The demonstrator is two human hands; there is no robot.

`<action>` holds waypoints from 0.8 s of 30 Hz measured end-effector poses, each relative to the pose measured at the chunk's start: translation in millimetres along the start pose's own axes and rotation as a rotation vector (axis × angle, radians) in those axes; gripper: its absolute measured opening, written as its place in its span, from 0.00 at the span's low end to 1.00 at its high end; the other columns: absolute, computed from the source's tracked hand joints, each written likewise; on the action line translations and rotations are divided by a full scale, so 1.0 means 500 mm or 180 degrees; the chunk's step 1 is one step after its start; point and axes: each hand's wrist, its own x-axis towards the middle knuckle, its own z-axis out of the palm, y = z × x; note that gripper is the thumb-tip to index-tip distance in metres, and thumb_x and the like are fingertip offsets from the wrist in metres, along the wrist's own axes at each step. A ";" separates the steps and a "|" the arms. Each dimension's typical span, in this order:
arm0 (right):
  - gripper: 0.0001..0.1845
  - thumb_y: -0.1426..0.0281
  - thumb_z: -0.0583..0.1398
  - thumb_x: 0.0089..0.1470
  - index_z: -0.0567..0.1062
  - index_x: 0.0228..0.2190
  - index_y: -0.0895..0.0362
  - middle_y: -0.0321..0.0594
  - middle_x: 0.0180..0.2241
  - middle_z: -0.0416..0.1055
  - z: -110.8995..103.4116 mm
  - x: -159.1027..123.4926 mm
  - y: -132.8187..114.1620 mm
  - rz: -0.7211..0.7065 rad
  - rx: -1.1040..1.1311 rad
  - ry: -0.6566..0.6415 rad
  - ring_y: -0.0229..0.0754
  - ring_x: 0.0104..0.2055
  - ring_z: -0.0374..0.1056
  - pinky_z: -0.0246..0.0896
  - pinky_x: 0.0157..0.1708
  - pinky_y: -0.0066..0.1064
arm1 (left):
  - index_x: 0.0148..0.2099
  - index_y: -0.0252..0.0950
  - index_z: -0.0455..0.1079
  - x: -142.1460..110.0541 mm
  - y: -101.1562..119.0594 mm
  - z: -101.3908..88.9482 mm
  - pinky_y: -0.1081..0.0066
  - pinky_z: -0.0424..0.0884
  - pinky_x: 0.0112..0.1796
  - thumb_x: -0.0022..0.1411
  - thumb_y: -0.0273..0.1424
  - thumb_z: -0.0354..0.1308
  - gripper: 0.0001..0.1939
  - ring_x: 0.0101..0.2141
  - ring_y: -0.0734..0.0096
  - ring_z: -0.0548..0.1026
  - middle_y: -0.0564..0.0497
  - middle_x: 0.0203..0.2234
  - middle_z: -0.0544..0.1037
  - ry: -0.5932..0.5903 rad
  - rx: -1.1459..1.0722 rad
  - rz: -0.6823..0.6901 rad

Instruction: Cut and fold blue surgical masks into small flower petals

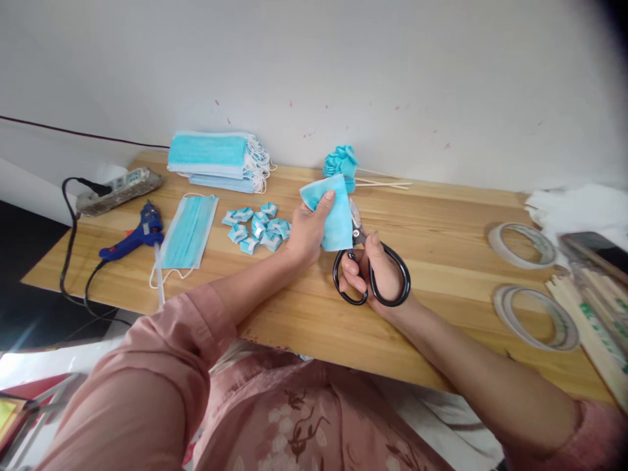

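Observation:
Between thumb and fingers, my left hand point(310, 229) grips a light blue piece of face mask fabric point(337, 226), raised over the table. My right hand point(377, 268) has its thumb and fingers through the black handles of a pair of scissors point(403, 278). The handles are spread, and the blades reach up along the right edge of the fabric; part of them is hidden, so I cannot tell whether they touch it. Left of my left hand lie several small folded blue-and-white pieces point(258, 226). Behind the fabric are blue fabric flowers point(340, 160) on thin sticks point(385, 182).
A stack of face masks point(209, 154) stands by the wall, with a single mask point(190, 230) in front. At left are a blue glue gun point(135, 239) and a power strip point(120, 190). Tape rolls point(500, 245), a phone point(596, 248) and packaged sticks point(589, 314) lie at right.

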 end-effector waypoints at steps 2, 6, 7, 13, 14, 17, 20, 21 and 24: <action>0.35 0.33 0.59 0.54 0.64 0.24 0.53 0.27 0.14 0.58 0.000 -0.001 0.000 -0.0013 -0.0004 -0.0036 0.32 0.12 0.53 0.63 0.18 0.29 | 0.34 0.35 0.69 0.000 0.001 0.000 0.73 0.68 0.31 0.70 0.32 0.60 0.10 0.24 0.76 0.69 0.56 0.24 0.72 0.0014 0.0011 -0.0017; 0.35 0.34 0.60 0.53 0.64 0.25 0.53 0.26 0.15 0.59 0.003 -0.001 -0.003 -0.0017 0.0055 -0.0042 0.30 0.12 0.51 0.63 0.18 0.29 | 0.34 0.35 0.70 -0.001 0.001 0.000 0.74 0.68 0.31 0.70 0.31 0.60 0.10 0.23 0.77 0.68 0.56 0.24 0.72 0.0015 -0.0016 -0.0012; 0.35 0.34 0.61 0.52 0.64 0.25 0.53 0.26 0.15 0.59 0.004 -0.001 -0.004 -0.0020 0.0073 -0.0023 0.30 0.12 0.51 0.63 0.17 0.29 | 0.34 0.35 0.70 -0.001 0.001 0.000 0.74 0.68 0.31 0.70 0.30 0.60 0.10 0.23 0.77 0.68 0.56 0.24 0.72 0.0014 -0.0024 -0.0012; 0.34 0.34 0.61 0.52 0.64 0.27 0.52 0.25 0.16 0.59 0.005 0.000 -0.006 -0.0005 0.0071 -0.0038 0.31 0.12 0.52 0.64 0.18 0.29 | 0.33 0.36 0.70 0.001 -0.001 0.000 0.73 0.68 0.31 0.69 0.31 0.61 0.10 0.24 0.76 0.69 0.56 0.23 0.73 -0.0001 -0.0066 0.0007; 0.34 0.34 0.61 0.52 0.64 0.27 0.52 0.25 0.16 0.59 0.005 0.000 -0.005 -0.0004 0.0059 -0.0028 0.31 0.12 0.52 0.64 0.18 0.29 | 0.33 0.36 0.70 0.001 -0.001 0.000 0.73 0.68 0.32 0.69 0.32 0.61 0.10 0.24 0.75 0.69 0.56 0.24 0.73 0.0004 -0.0066 0.0007; 0.35 0.33 0.62 0.51 0.64 0.28 0.52 0.24 0.16 0.58 0.007 -0.001 -0.006 -0.0007 0.0069 0.0027 0.30 0.12 0.51 0.64 0.17 0.30 | 0.34 0.36 0.70 0.000 0.000 0.000 0.72 0.69 0.33 0.70 0.31 0.61 0.10 0.25 0.75 0.71 0.56 0.24 0.74 0.0006 -0.0033 -0.0015; 0.34 0.34 0.62 0.51 0.64 0.28 0.52 0.24 0.16 0.58 0.009 0.000 -0.007 -0.0018 0.0094 0.0031 0.30 0.12 0.49 0.64 0.16 0.30 | 0.34 0.37 0.70 0.000 0.002 0.001 0.74 0.70 0.33 0.70 0.30 0.61 0.10 0.25 0.76 0.71 0.56 0.24 0.74 0.0018 0.0033 -0.0034; 0.34 0.34 0.62 0.51 0.64 0.28 0.52 0.24 0.16 0.58 0.009 0.000 -0.007 -0.0017 0.0086 0.0032 0.30 0.12 0.50 0.64 0.17 0.30 | 0.34 0.36 0.70 0.000 0.002 0.000 0.74 0.71 0.33 0.70 0.30 0.60 0.09 0.25 0.76 0.71 0.56 0.25 0.74 0.0023 0.0047 -0.0039; 0.34 0.33 0.62 0.51 0.64 0.27 0.52 0.25 0.16 0.58 0.007 0.001 -0.005 -0.0011 0.0054 0.0063 0.31 0.12 0.51 0.65 0.17 0.31 | 0.36 0.35 0.71 0.001 0.000 0.000 0.75 0.70 0.33 0.70 0.32 0.61 0.08 0.26 0.76 0.71 0.56 0.25 0.75 0.0044 0.0057 -0.0032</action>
